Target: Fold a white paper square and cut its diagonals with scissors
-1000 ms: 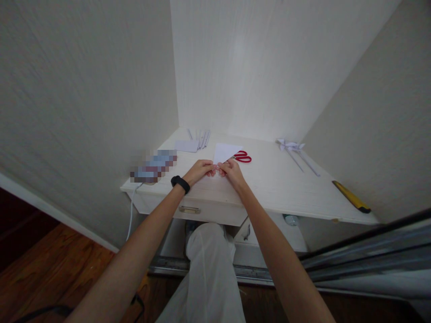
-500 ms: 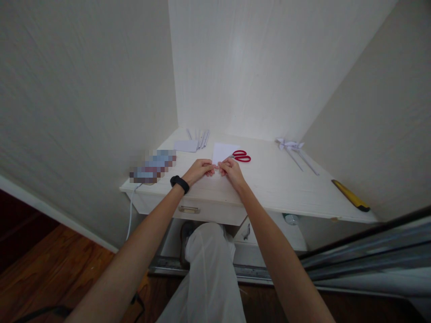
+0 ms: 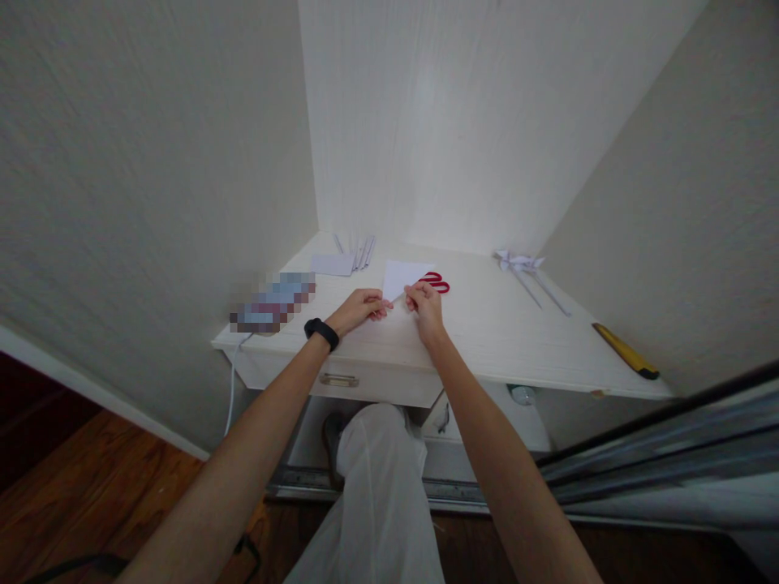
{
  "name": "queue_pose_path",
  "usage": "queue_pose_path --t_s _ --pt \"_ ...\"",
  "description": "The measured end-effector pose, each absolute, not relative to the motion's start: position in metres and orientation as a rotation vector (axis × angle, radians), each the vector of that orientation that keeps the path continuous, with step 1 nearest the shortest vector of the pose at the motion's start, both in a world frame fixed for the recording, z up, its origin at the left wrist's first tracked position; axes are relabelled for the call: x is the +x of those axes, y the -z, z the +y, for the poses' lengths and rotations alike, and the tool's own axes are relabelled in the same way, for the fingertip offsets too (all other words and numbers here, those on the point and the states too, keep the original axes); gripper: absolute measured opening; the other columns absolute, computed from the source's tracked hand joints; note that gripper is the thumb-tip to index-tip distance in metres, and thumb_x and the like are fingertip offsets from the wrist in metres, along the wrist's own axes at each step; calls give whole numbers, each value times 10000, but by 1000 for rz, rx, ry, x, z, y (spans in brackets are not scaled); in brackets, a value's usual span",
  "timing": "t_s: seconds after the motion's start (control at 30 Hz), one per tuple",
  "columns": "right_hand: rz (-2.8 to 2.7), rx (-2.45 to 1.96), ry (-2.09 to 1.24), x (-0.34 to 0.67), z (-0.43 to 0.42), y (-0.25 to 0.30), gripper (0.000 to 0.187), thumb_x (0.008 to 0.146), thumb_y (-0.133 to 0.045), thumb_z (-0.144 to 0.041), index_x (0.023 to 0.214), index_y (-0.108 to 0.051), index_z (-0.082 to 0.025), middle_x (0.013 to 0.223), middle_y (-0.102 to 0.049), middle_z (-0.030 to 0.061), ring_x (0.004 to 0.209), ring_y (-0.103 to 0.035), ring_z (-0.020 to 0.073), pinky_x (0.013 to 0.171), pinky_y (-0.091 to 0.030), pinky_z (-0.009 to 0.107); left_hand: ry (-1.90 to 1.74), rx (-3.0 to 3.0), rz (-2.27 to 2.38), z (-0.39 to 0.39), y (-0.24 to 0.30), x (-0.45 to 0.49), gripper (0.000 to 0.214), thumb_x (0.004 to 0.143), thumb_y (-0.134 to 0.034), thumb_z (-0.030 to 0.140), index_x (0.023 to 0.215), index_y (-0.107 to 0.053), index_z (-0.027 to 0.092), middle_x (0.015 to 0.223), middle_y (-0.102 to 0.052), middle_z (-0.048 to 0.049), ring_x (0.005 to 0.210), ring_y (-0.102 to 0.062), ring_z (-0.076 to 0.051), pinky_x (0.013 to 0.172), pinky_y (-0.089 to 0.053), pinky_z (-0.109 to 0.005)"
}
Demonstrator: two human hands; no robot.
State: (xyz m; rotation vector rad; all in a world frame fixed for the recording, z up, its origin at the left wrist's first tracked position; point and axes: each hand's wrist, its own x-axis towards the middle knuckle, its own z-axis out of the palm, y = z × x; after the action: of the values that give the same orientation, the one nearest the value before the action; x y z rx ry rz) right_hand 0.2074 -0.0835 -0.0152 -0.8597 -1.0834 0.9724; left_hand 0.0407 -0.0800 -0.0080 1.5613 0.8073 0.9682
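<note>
A white sheet of paper (image 3: 402, 274) lies in the middle of the desk, and its near edge runs between my hands. My left hand (image 3: 367, 303), with a black band on the wrist, has its fingers bent and pinches the paper's near left corner. Slightly farther right, my right hand (image 3: 423, 304) pinches the slanting near edge between thumb and fingers. Red-handled scissors (image 3: 436, 281) lie just beyond the right hand; their blades are hidden. Whether the paper's edge is rolled or folded is too small to tell.
White paper cards (image 3: 332, 265) and several thin paper sticks (image 3: 365, 253) lie at the back left. A blurred-out object (image 3: 273, 304) with a white cable sits at left. Folded paper pieces on sticks (image 3: 517, 261) lie at back right. A yellow-and-black cutter (image 3: 626, 351) rests near the right wall.
My right hand has moved a little right and up, away from the left hand, showing more of the paper's slanted edge. My left hand has stayed nearly in place.
</note>
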Motion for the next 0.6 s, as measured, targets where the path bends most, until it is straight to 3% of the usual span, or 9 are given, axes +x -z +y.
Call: queue_pose_path --t_s 0.37,0.6 --pt "-667 -804 -788 226 -74 16 202 672 -631 -293 605 -460 -211 499 -438 -69 437 -352 66 427 -263 219 -922 1610 792 -77 13 38 199 697 -712 324 716 -679 129 635 -645 -32 565 -553 -108 588 -424 -244" --pt "-1212 -845 -1029 203 -82 17 258 634 -708 -359 748 -536 -206 538 -590 -55 411 -428 71 420 -313 211 -1074 1574 859 -74 14 38 294 671 -724 411 674 -622 135 616 -610 -14 535 -520 -98 554 -401 -243"
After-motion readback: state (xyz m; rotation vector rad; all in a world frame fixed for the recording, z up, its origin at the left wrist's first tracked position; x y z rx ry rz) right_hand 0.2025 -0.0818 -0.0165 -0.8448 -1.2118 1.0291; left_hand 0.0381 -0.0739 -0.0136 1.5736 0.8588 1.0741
